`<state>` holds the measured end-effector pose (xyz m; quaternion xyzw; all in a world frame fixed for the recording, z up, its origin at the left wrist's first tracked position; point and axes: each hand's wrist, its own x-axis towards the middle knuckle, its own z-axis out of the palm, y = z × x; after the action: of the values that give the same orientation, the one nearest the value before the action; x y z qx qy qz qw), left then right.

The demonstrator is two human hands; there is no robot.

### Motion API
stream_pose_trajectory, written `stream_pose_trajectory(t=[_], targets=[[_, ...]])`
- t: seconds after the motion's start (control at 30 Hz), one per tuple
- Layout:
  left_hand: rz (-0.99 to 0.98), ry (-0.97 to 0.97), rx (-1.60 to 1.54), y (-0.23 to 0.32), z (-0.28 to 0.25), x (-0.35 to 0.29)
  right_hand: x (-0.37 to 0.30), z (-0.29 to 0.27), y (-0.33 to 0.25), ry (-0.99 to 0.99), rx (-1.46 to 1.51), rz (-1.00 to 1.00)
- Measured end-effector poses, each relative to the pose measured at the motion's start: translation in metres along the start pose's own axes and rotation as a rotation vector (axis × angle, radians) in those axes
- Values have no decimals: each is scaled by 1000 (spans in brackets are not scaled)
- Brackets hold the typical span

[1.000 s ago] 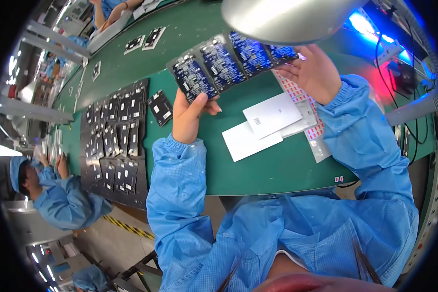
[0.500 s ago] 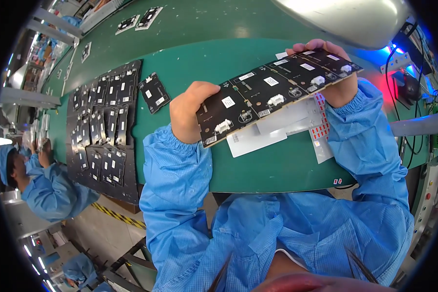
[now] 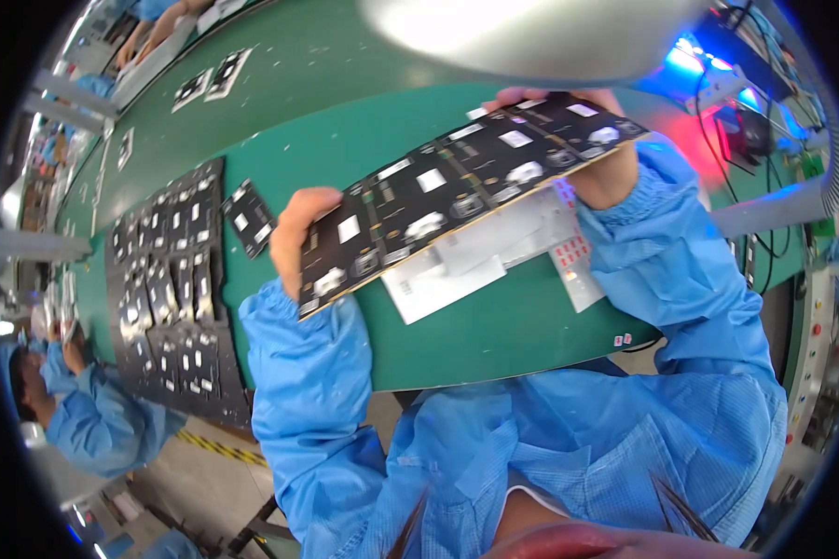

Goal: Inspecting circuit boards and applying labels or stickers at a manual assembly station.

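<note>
A long black circuit board panel (image 3: pixel 447 186), with white connectors and white labels, is held tilted above the green mat. My left hand (image 3: pixel 298 229) grips its left end, thumb on the upper face. Around the far right edge, my right hand (image 3: pixel 610 168) has hold of it, fingertips showing behind and the palm below, partly hidden by the panel. Under the panel lie white sheets (image 3: pixel 447 290) and a strip of red labels (image 3: pixel 576 270). Left of my left hand, a single small black circuit board (image 3: pixel 249 218) rests on the mat.
A black tray (image 3: pixel 238 359) of several small boards stands at the left. Further boards (image 3: pixel 226 73) lie far off on the green bench. A white lamp head (image 3: pixel 531 37) hangs over the far side, with a grey arm and cables at the right. A co-worker (image 3: pixel 93 410) sits at far left.
The view has shifted, so the panel and both hands appear further left. The panel tilts a little more, with its left end lower. Both hands keep their hold.
</note>
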<state>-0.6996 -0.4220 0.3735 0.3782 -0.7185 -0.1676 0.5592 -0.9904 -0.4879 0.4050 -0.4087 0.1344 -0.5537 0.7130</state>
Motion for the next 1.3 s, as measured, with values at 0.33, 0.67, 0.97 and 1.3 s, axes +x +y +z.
stream_pose_trajectory(t=[0.33,0.67,0.97,1.3], targets=[[-53,-4,8,-11,2,-3,0,8,-6,59,-16,35],[-653,-182,-297,13,-3,17,0,15,-8,374,-124,393],[-749,57,-908,10,-15,24,-5,15,-10,191,-333,420],[-872,-41,-864,7,-19,22,-8,15,-9,196,-464,349]])
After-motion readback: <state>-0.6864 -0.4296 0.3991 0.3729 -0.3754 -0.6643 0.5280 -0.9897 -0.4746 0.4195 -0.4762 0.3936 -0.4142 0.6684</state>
